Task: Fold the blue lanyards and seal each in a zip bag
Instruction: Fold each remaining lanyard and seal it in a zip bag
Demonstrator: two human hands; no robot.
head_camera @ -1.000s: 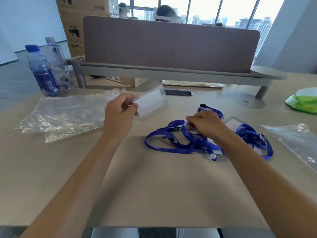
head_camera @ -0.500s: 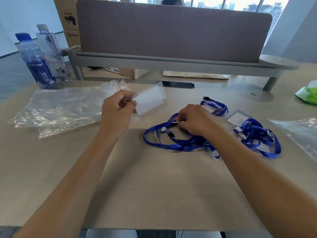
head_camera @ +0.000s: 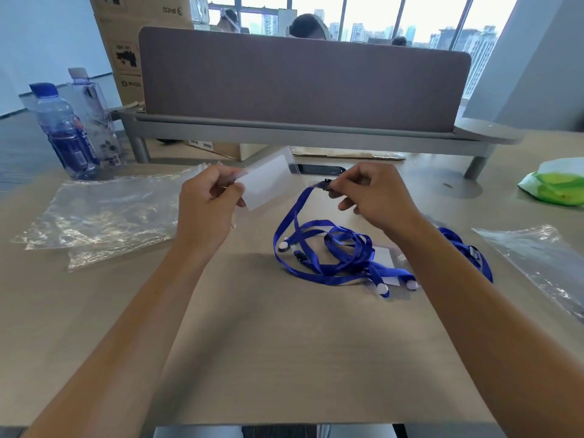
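Note:
My left hand (head_camera: 207, 205) holds a clear badge holder (head_camera: 267, 184) by its near end, lifted above the table. My right hand (head_camera: 371, 197) pinches the black clip end of a blue lanyard (head_camera: 319, 251) and holds it up close to the badge holder. The rest of that strap hangs down into a loose tangle on the table, over another badge card. A second blue lanyard (head_camera: 471, 254) lies partly hidden behind my right forearm. Clear zip bags (head_camera: 101, 216) lie in a pile to the left.
Two water bottles (head_camera: 64, 128) stand at the back left. Another clear bag (head_camera: 543, 263) lies at the right, a green and white packet (head_camera: 557, 184) beyond it. A grey desk divider (head_camera: 303, 80) on a metal rail spans the back, with people behind it.
My right hand has lifted from the lanyard pile, pulling the clip end of one strap up toward the badge holder. My left hand still holds the badge holder in about the same place.

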